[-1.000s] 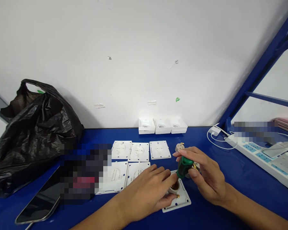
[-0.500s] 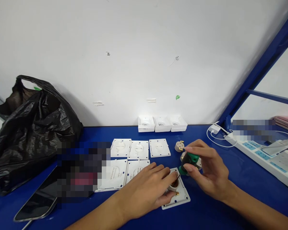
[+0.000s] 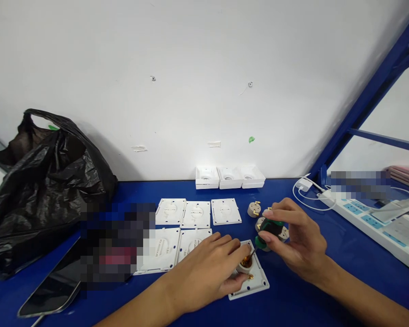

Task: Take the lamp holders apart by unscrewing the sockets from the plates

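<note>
My left hand [image 3: 209, 265] grips a round beige lamp socket [image 3: 244, 268] with a coppery inside, thumb and fingers around its sides. The socket stands on a white square plate [image 3: 258, 282], its opening facing up. A green and black screwdriver [image 3: 271, 230] is pinched in the fingers of my right hand [image 3: 298, 243], its shaft slanting down into the socket; the tip is hidden inside. Beyond the screwdriver, several more sockets are partly covered by my right hand, and one beige socket [image 3: 254, 209] with brass tabs shows fully.
Several white plates, one a flat square plate [image 3: 226, 211], lie left of my hands. White boxes [image 3: 230, 177] stand along the wall. A black plastic bag [image 3: 51, 190] and a phone [image 3: 52, 290] are at left; a white power strip [image 3: 383, 227] with cables runs along the right.
My right hand and the screwdriver have turned slightly, uncovering a bit more of the sockets behind. The left hand still holds the lamp socket in place; the view has shifted a little.
</note>
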Demonstrator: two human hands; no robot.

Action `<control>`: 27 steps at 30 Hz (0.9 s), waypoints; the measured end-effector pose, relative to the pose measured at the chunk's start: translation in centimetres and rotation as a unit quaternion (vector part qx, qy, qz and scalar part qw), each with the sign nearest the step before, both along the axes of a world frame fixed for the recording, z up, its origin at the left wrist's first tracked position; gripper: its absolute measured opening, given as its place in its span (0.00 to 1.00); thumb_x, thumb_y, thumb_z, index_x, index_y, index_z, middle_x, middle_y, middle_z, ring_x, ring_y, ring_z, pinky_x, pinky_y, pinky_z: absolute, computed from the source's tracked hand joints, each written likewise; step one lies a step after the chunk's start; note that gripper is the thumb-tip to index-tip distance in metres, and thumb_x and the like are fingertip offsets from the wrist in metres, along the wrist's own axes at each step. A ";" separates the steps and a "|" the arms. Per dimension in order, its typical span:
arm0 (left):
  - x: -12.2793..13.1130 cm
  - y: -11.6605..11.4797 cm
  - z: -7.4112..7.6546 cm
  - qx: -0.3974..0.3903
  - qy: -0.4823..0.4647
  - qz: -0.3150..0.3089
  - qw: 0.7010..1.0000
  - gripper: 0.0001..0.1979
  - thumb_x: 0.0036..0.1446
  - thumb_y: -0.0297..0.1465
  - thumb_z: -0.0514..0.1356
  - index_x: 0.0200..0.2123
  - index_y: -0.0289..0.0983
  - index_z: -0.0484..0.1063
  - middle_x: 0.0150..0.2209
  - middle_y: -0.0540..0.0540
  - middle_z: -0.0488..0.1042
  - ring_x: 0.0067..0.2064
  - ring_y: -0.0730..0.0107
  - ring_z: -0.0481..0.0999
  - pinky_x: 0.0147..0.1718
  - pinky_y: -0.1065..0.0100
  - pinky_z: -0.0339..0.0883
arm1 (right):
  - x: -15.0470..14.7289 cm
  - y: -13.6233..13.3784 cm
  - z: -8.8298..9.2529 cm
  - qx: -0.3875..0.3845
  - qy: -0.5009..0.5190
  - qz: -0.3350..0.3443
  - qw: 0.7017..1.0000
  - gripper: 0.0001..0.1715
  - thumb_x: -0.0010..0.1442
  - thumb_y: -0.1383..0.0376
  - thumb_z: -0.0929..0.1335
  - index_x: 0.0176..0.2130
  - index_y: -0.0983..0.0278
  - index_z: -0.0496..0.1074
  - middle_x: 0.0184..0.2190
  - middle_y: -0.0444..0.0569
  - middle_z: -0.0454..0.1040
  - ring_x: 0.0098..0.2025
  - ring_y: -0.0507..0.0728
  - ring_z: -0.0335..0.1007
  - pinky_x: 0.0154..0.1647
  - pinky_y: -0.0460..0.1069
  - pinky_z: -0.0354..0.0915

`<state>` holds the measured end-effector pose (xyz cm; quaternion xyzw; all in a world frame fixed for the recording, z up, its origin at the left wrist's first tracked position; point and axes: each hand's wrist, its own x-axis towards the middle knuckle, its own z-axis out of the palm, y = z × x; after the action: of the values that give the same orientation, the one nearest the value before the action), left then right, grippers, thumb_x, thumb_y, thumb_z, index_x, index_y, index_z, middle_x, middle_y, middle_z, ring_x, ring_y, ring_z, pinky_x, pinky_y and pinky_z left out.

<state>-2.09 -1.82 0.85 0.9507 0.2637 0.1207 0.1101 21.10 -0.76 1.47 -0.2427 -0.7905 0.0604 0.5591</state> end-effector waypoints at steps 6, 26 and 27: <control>-0.1 0.1 -0.2 0.004 -0.011 -0.002 1.000 0.14 0.68 0.35 0.68 0.49 0.39 0.68 0.42 0.49 0.79 0.43 0.57 0.81 0.46 0.57 0.72 | -0.2 -0.5 0.7 -0.051 -0.048 0.052 0.996 0.27 0.68 0.74 0.68 0.63 0.57 0.68 0.42 0.50 0.76 0.41 0.59 0.72 0.37 0.54 0.72; -0.2 0.0 -0.2 0.024 -0.014 -0.006 1.000 0.13 0.67 0.36 0.68 0.47 0.39 0.68 0.41 0.50 0.78 0.41 0.59 0.80 0.46 0.58 0.70 | 0.1 -0.7 -0.8 -0.079 -0.056 0.034 0.995 0.31 0.67 0.71 0.68 0.65 0.55 0.63 0.43 0.50 0.74 0.43 0.61 0.73 0.39 0.55 0.72; -0.2 0.0 -0.2 0.024 -0.011 -0.006 1.000 0.13 0.68 0.36 0.68 0.47 0.39 0.67 0.41 0.50 0.78 0.41 0.59 0.80 0.45 0.59 0.69 | 0.2 -0.7 -0.9 -0.080 -0.052 0.032 0.995 0.30 0.68 0.71 0.68 0.65 0.55 0.63 0.44 0.50 0.74 0.44 0.61 0.73 0.39 0.56 0.72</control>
<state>-2.26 -1.79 0.66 0.9532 0.2534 0.1371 0.0912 21.25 -1.42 0.59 -0.2638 -0.8188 0.1289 0.4934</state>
